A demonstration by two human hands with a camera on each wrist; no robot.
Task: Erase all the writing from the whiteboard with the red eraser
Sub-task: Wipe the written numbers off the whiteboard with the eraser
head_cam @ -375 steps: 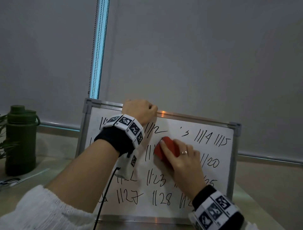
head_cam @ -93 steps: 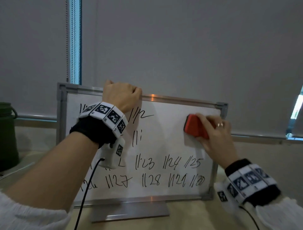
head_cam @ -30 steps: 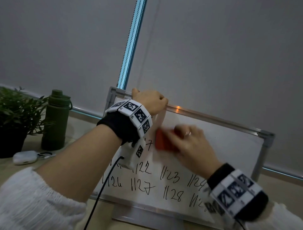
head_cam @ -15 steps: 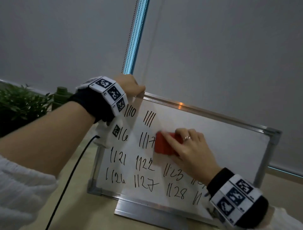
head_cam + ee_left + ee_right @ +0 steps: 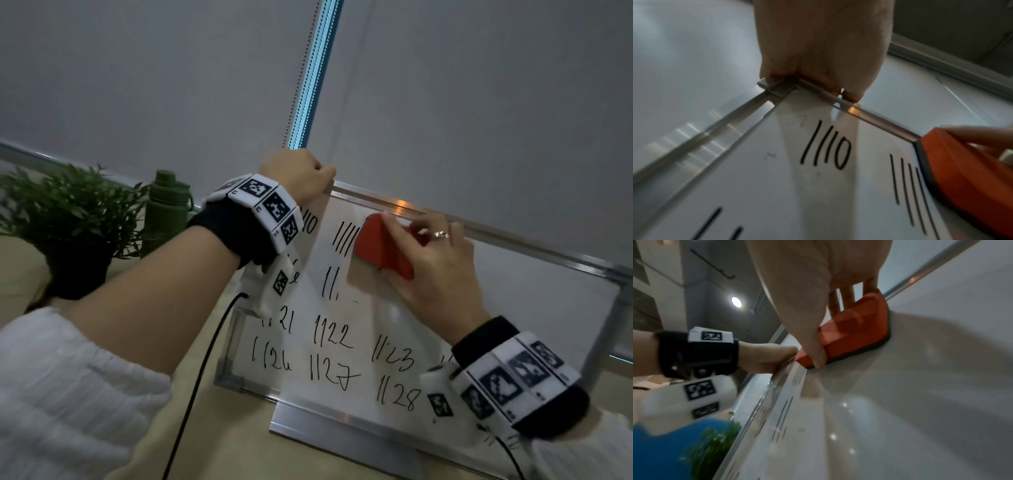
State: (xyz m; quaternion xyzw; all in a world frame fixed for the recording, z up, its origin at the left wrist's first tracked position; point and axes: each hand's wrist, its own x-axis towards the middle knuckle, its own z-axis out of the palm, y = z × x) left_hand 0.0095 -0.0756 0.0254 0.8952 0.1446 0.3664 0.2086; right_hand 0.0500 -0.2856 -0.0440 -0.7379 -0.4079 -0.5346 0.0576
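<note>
The whiteboard (image 5: 534, 308) stands upright on the table on a metal foot; its right half is wiped white. Black numbers (image 5: 334, 337) fill its left part and bottom rows. My right hand (image 5: 431, 270) grips the red eraser (image 5: 380, 245) and presses it flat on the board near the top frame, just right of four black strokes (image 5: 342, 240). In the left wrist view the eraser (image 5: 966, 181) touches those strokes (image 5: 906, 186), beside "1110" (image 5: 826, 146). My left hand (image 5: 301, 174) grips the board's top left corner (image 5: 777, 88). The right wrist view shows the eraser (image 5: 851, 331) under my fingers.
A potted green plant (image 5: 68, 219) and a dark green bottle (image 5: 166, 209) stand on the table left of the board. Grey roller blinds hang behind, with a bright gap (image 5: 310, 75) between them. A black cable (image 5: 202, 370) hangs from my left wrist.
My right hand has slid the eraser up from the second row to the top row, wiping most of "1117". My left hand still holds the top left corner.
</note>
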